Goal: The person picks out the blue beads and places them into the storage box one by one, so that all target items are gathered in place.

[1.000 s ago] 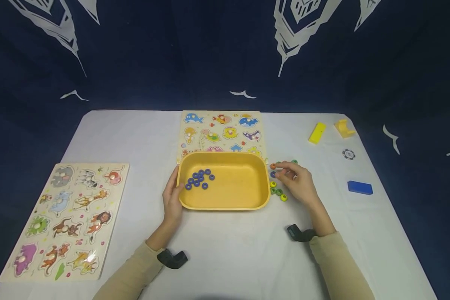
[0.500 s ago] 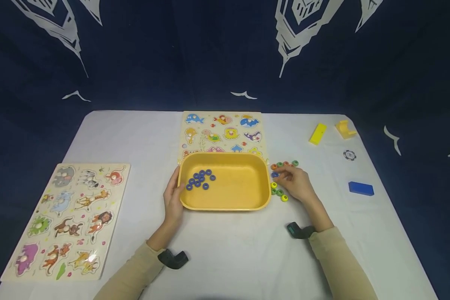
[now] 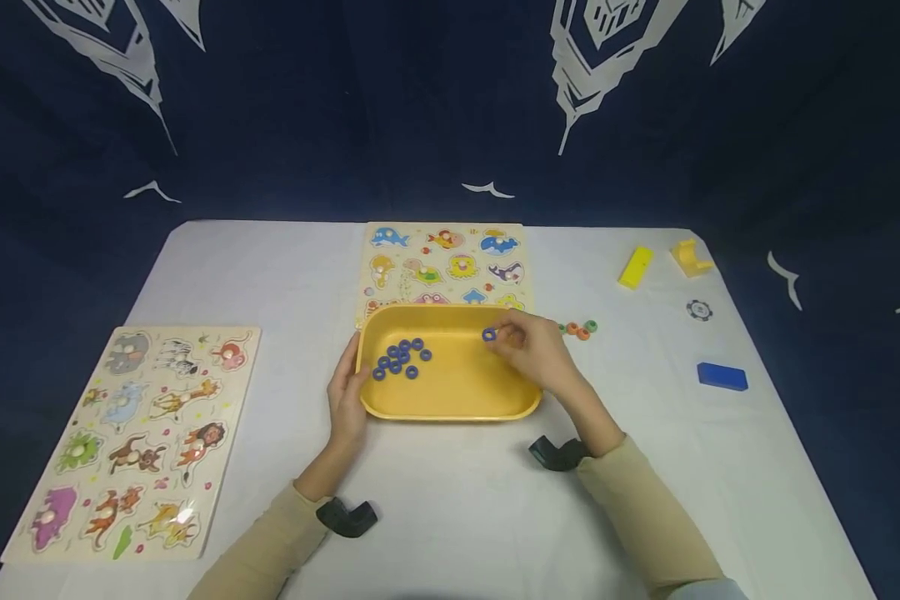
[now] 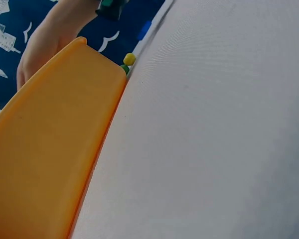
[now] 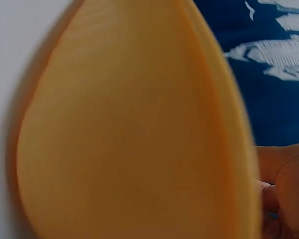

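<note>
A yellow tray [image 3: 465,404] lies in the middle of the table, with several blue ring beads [image 3: 404,357] in its left part. At its left end my left hand [image 3: 347,400] grips the rim, thumb on the near side. Over the tray's right part, my right hand [image 3: 528,346] pinches one blue bead [image 3: 489,334] between thumb and fingertips. In the right wrist view the tray's wall [image 5: 124,124] fills most of the picture and hides the fingertips. The left wrist view shows the tray's outer side [image 4: 65,139], with part of the right hand [image 4: 55,37] behind it.
Orange and green beads [image 3: 583,334] lie right of the tray, partly hidden by the right hand. An animal puzzle board [image 3: 131,442] is at left; a sea-animal board [image 3: 442,258] lies behind the tray. A blue block [image 3: 722,377], yellow block [image 3: 635,267] and chip [image 3: 699,310] lie at right.
My right hand has picked up a blue bead from the pile right of the tray and moved left with it over the tray. The left hand stays on the tray's left end.
</note>
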{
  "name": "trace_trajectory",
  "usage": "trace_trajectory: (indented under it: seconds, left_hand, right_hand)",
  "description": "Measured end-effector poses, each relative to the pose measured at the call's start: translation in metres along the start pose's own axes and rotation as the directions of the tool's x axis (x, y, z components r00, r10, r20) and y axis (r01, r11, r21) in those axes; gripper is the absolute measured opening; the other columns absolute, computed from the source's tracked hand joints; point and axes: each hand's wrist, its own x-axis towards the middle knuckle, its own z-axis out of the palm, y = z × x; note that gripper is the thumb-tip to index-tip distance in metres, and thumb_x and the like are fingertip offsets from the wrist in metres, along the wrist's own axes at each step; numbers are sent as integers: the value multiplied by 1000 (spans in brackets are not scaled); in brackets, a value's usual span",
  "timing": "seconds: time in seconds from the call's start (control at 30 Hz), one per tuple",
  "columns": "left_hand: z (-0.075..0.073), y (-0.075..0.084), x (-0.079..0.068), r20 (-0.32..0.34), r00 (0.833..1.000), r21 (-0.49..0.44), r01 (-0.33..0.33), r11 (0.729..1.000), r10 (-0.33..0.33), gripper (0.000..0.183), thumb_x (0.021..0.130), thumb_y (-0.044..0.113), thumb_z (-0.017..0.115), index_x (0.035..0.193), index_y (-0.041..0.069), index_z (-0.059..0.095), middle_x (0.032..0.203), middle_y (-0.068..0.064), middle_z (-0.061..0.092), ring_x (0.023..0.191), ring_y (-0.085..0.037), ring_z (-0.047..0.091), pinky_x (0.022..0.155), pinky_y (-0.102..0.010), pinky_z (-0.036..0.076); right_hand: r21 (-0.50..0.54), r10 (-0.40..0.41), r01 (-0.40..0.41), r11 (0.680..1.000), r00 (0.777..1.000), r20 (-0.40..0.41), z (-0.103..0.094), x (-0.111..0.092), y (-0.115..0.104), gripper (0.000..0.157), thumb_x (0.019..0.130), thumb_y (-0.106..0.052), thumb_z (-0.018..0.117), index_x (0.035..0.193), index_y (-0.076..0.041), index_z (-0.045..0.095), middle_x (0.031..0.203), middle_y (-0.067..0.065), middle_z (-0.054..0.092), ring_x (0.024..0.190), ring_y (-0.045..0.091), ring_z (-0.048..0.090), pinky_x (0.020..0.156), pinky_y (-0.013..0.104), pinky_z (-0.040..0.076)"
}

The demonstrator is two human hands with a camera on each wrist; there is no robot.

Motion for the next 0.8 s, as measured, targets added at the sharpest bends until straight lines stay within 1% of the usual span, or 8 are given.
trace_trajectory:
  seconds: [0.13, 0.23, 0.3, 0.37, 0.47, 0.5, 0.67, 0.8]
  left_hand:
    - [1, -1, -1, 2, 1000, -2, -1, 1000, 1, 52, 87, -2, 31, 139, 3, 24, 146, -7, 23, 134, -11, 19, 107, -14, 21]
    - [0, -10, 1, 2, 1000, -25, -23, 999, 23, 52, 88, -1, 31, 139, 6, 27, 146, -4, 25, 134, -10, 20, 107, -15, 21]
    - [0, -12, 2, 3, 999, -34, -36, 999, 36, 52, 87, -2, 32, 139, 6, 28, 146, -5, 25, 134, -11, 20, 108, -15, 21]
    - [1, -12, 2, 4, 999, -43, -47, 998, 47, 52, 87, -2, 32, 138, 6, 28, 146, -6, 25, 134, -12, 20, 108, -16, 21]
    - [4, -4, 0, 7, 999, -37, -45, 998, 45, 51, 87, -4, 31, 138, 0, 26, 146, -12, 23, 135, -16, 18, 109, -17, 20]
    - [4, -5, 1, 8, 999, -39, -45, 998, 45, 51, 87, -4, 31, 138, 0, 26, 146, -13, 23, 135, -17, 18, 109, -17, 20]
    - [1, -16, 4, 13, 999, -53, -47, 997, 48, 52, 88, -4, 32, 138, 6, 28, 146, -10, 24, 135, -15, 19, 109, -18, 20]
    - [0, -24, 5, 7, 998, -41, -54, 998, 54, 52, 88, 1, 34, 138, 11, 30, 146, -6, 25, 134, -11, 20, 109, -17, 20]
  right_hand:
    - [-30, -2, 5, 1000, 994, 113, 26, 10, -14, 15, 76, -20, 67, 89, -14, 64, 71, -5, 58, 62, 11, 49, 53, 23, 43]
    - [-90, 0, 17, 996, 983, 182, 43, 16, -23, 15, 74, -18, 67, 89, -15, 64, 69, -7, 57, 60, 10, 50, 52, 22, 44]
    - [-145, 5, 28, 989, 976, 218, 52, 18, -28, 17, 74, -20, 68, 90, -15, 64, 69, -8, 57, 60, 9, 51, 51, 22, 43]
    - [-195, 12, 35, 980, 972, 236, 59, 19, -32, 18, 73, -22, 69, 90, -16, 65, 69, -9, 57, 62, 8, 51, 51, 22, 42]
    - [-244, 23, 43, 969, 965, 261, 66, 21, -38, 19, 73, -25, 70, 89, -17, 65, 69, -10, 58, 63, 7, 52, 51, 22, 42]
    - [-254, 28, 42, 966, 963, 267, 68, 21, -39, 18, 72, -25, 70, 88, -17, 65, 68, -10, 58, 63, 7, 52, 51, 22, 42]
    - [-276, 39, 42, 960, 958, 284, 75, 24, -43, 16, 72, -21, 70, 86, -14, 65, 66, -9, 59, 63, 7, 53, 52, 22, 43]
    - [-251, 28, 45, 967, 959, 281, 74, 22, -43, 16, 73, -16, 68, 89, -12, 65, 71, -6, 62, 67, 8, 54, 58, 22, 46]
